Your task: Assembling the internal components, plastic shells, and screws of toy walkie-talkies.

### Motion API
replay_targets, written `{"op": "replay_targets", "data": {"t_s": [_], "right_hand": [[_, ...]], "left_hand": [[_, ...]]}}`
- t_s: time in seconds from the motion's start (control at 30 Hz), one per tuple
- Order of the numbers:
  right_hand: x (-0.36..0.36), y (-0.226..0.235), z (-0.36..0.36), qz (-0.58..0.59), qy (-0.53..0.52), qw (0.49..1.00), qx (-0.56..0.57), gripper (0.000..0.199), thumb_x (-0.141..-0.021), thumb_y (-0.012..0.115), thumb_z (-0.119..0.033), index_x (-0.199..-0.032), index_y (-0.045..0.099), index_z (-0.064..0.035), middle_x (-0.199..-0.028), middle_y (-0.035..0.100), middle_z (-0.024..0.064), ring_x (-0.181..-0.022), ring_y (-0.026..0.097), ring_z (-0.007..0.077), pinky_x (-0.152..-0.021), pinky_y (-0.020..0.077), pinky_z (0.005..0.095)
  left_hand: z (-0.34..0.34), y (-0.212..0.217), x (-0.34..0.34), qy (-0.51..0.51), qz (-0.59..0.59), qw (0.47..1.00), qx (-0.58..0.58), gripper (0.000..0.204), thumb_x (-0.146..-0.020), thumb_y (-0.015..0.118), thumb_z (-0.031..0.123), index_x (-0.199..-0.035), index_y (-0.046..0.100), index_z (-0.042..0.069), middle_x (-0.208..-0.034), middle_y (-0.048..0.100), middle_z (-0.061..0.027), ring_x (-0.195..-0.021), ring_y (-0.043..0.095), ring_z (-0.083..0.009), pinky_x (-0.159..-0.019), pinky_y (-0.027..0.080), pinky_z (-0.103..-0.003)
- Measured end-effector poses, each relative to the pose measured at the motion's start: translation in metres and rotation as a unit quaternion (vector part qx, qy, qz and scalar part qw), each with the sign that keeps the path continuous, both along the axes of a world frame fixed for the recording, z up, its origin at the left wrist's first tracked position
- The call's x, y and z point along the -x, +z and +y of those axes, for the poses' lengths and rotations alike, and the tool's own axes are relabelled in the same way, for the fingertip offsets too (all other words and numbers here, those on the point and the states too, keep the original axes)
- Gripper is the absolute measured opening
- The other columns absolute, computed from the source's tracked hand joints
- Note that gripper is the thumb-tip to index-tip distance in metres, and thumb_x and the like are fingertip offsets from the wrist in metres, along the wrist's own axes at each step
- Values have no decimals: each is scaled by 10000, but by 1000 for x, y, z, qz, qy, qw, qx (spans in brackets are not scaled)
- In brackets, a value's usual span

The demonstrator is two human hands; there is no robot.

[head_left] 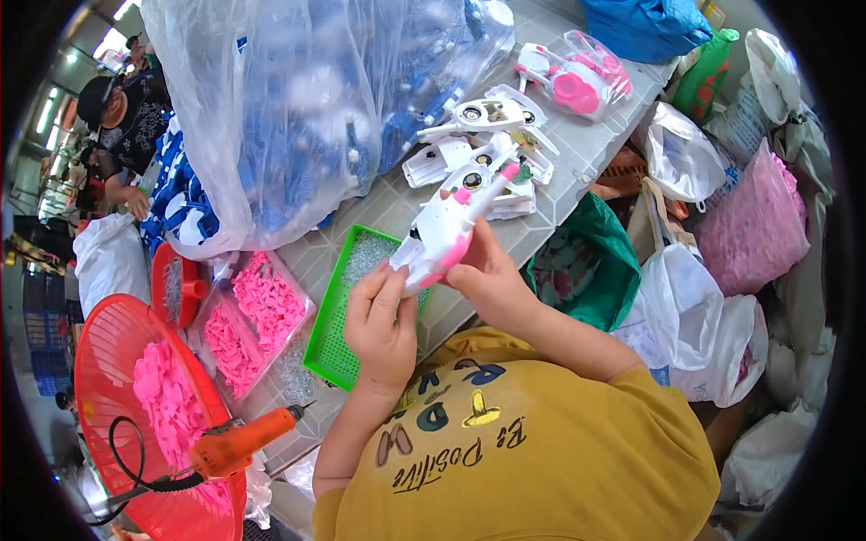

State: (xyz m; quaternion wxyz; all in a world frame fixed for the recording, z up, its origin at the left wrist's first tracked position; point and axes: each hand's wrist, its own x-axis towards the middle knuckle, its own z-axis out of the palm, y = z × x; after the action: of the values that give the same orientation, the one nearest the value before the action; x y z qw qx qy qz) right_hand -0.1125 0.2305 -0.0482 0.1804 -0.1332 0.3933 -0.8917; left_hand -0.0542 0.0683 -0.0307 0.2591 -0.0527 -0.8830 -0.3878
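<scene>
Both my hands hold a white toy plane with pink parts [442,230] above the tiled table [577,149]. My left hand [383,325] grips its near end with the fingers curled up against the body. My right hand [492,279] holds it from the right side, the thumb on the fuselage. Just under the toy lies a green tray [327,347] filled with small silvery screws. Behind it is a pile of white toy planes [487,144] of the same kind.
A big clear bag of blue and white parts [307,108] fills the table's left. A clear tray of pink parts [253,320], a red basket [108,343] and an orange power screwdriver [239,442] lie lower left. Bags crowd the right; people stand at upper left [117,117].
</scene>
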Motion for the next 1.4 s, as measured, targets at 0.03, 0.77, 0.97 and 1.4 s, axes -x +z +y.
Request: {"op": "replay_targets", "data": {"t_s": [0.03, 0.77, 0.97, 1.4], "right_hand": [[1, 4, 2, -1, 0, 1000, 0, 809, -923, 676, -82, -1572, 193, -110, -1460, 425, 65, -1302, 489, 203, -1081, 414, 390], [-5, -6, 65, -126, 25, 989, 77, 792, -842, 773, -358, -1492, 379, -133, -1394, 555, 67, -1242, 580, 259, -1064, 457, 463], [-8, -30, 179, -172, -109, 975, 84, 531, -948, 452, -354, -1368, 491, -32, -1256, 630, 170, -1020, 660, 299, -915, 541, 432], [-37, -291, 282, -519, -230, 716, -407, 628, -828, 716, -430, -1311, 576, -54, -1287, 633, 158, -1171, 600, 341, -981, 456, 554]], "left_hand": [[0, -1, 0, -13, 81, 991, 109, 481, -729, 756, -69, -1193, 642, -19, -1049, 620, -144, -993, 653, -333, -870, 525, -375], [29, 10, 7, -198, -132, 971, 0, 690, -710, 880, 247, -1246, 546, -28, -1109, 621, -187, -971, 615, -341, -811, 515, -398], [27, 4, 3, -225, -167, 960, -4, 591, -777, 819, 152, -1278, 547, -3, -1144, 627, -168, -1026, 617, -314, -854, 519, -394], [1, -7, -21, -96, -231, 968, -28, 167, -845, 700, -13, -1010, 685, -28, -875, 706, -131, -796, 684, -209, -738, 526, -319]]}}
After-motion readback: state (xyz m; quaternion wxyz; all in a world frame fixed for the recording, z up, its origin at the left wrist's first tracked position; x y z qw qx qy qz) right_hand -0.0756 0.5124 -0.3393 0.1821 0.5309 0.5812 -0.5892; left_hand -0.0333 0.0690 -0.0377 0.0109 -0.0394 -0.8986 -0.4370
